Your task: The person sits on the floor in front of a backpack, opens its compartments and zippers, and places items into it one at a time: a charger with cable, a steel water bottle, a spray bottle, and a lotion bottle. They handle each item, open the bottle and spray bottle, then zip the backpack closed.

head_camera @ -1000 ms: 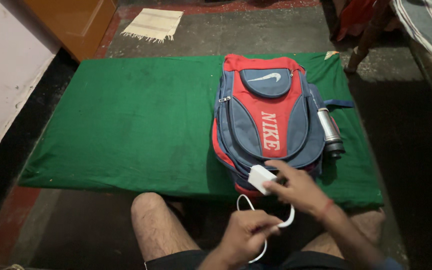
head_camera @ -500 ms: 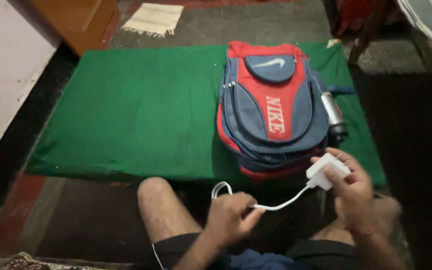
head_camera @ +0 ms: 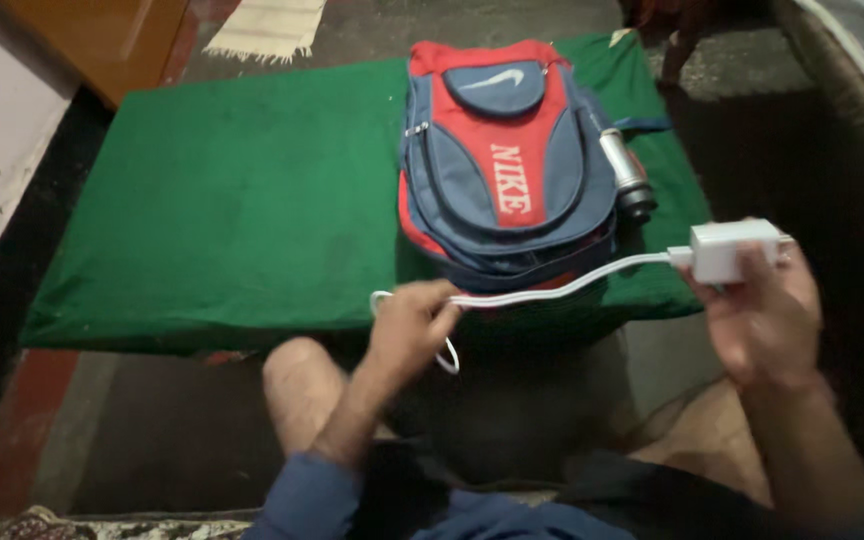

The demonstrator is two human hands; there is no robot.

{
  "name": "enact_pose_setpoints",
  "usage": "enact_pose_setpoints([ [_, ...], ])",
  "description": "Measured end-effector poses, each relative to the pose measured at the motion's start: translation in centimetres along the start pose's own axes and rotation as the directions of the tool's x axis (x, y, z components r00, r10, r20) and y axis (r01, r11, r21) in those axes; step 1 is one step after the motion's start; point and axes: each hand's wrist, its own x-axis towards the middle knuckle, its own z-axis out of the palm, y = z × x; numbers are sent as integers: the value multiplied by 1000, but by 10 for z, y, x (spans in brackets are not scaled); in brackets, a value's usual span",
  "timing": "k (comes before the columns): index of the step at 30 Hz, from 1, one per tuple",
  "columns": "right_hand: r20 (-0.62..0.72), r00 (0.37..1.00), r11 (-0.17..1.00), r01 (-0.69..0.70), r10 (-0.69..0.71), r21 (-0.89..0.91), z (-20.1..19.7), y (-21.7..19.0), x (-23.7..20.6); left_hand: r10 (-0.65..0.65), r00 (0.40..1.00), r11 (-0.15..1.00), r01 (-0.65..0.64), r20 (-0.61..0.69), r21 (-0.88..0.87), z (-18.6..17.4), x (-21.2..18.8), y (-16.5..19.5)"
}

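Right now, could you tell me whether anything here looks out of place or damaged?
Nothing stands out. The backpack lies flat on the green mat, a bottle in its side pocket. The right hand holds the white charger, the left hand its cable, stretched between them.

A white logo mark and white lettering are showing on the red and blue backpack lying on the green mat; no packages, signs, screens

right hand: white charger gripped | left hand: white cable pinched, stretched taut between the hands | backpack: red and blue, laid flat on green mat | bottle: held in side pocket
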Motion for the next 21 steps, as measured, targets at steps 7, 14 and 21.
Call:
enact_pose_setpoints([
  [7, -16, 986, 986, -166, 166, -26, 26, 42, 119, -425, 899, 584, 361, 104, -727, -33, 151, -22],
  [14, 43, 926, 926, -374, 375, -46, 93, 81, 231, -313, 873, -67, 373, 375, -925, 0, 273, -50],
  [21, 120, 925, 933, -356, 361, -56, 161, 49, 314, -537, 734, -322, 277, 416, -905, 18, 394, -14],
])
